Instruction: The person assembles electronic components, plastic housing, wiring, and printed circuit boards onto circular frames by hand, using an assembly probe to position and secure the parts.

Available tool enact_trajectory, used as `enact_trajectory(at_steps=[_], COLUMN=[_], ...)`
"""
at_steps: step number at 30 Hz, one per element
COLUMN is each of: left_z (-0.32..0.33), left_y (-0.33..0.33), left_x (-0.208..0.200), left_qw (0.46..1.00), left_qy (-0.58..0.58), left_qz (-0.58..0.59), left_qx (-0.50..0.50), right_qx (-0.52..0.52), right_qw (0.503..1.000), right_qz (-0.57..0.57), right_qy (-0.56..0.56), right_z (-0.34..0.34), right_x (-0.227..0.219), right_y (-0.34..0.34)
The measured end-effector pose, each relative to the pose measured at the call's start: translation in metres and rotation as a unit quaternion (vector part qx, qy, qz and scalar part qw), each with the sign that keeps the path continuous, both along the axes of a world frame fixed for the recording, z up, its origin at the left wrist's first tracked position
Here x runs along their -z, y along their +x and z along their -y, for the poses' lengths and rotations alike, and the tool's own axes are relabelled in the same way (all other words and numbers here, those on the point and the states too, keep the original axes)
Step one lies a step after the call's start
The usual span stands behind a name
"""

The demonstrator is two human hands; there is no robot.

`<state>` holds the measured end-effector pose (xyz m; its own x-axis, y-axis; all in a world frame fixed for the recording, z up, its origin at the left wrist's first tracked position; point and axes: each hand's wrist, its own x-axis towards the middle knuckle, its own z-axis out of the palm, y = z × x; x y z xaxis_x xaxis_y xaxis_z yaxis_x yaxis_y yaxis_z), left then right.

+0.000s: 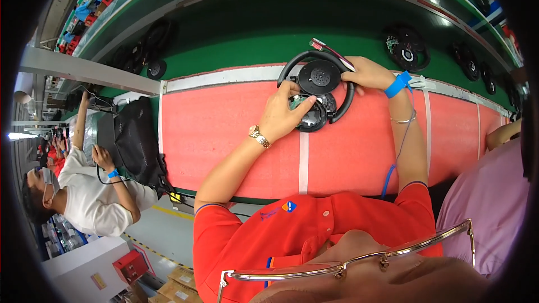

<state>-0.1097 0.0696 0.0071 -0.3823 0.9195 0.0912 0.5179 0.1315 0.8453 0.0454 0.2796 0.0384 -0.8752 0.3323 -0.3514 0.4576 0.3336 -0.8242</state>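
Note:
Black over-ear headphones (320, 77) are held over the red mat (224, 134), their headband curving around the ear cups. One cup shows a round, perforated speaker plate; the other (313, 120) is opened, with a bit of green circuit board visible. My left hand (282, 113) is closed on the opened cup, its thumb over it. Pinched in my right hand (369, 73) is a toothbrush (337, 56) with red and white bristles, pointing up and left above the speaker plate. The fingers of that hand also lie against the headband, partly hidden.
Beyond the mat runs a green conveyor belt (224, 50) carrying more headphones (407, 50). A metal post (95, 73) and a black bag (136, 140) stand at left, near a co-worker in white (92, 191). Another person in a pink top (488, 196) is close at right. A blue wrist strap's cord (388, 177) hangs along my right arm.

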Motion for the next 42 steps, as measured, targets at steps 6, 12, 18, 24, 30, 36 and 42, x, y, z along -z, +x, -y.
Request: enact_trajectory(at_steps=[6, 12, 18, 24, 30, 36, 42], left_z=[0.006, 0.011, 0.010, 0.008, 0.010, 0.010, 0.011], left_y=[0.000, 0.008, 0.008, 0.010, 0.009, 0.009, 0.008], left_x=[0.004, 0.017, 0.020, 0.019, 0.020, 0.019, 0.023], left_qw=[0.996, 0.993, 0.993, 0.994, 0.994, 0.993, 0.989], left_qy=[0.030, 0.080, 0.093, 0.069, 0.073, 0.081, 0.091], left_qz=[-0.072, -0.085, -0.079, -0.082, -0.083, -0.087, -0.113], left_qx=[0.034, 0.003, -0.008, -0.017, -0.010, -0.001, 0.001], right_qx=[0.057, 0.081, 0.068, 0.112, 0.104, 0.143, 0.127], right_qw=[0.950, 0.931, 0.975, 0.946, 0.906, 0.896, 0.899], right_qz=[0.073, -0.158, -0.075, -0.129, -0.009, -0.064, -0.039], right_qy=[0.298, 0.319, 0.200, 0.275, 0.411, 0.415, 0.417], right_z=[0.024, 0.082, 0.147, 0.161, 0.189, 0.178, 0.179], right_x=[-0.024, -0.029, -0.024, -0.003, 0.003, 0.008, 0.003], right_y=[-0.004, 0.010, 0.040, 0.040, 0.038, 0.038, 0.036])
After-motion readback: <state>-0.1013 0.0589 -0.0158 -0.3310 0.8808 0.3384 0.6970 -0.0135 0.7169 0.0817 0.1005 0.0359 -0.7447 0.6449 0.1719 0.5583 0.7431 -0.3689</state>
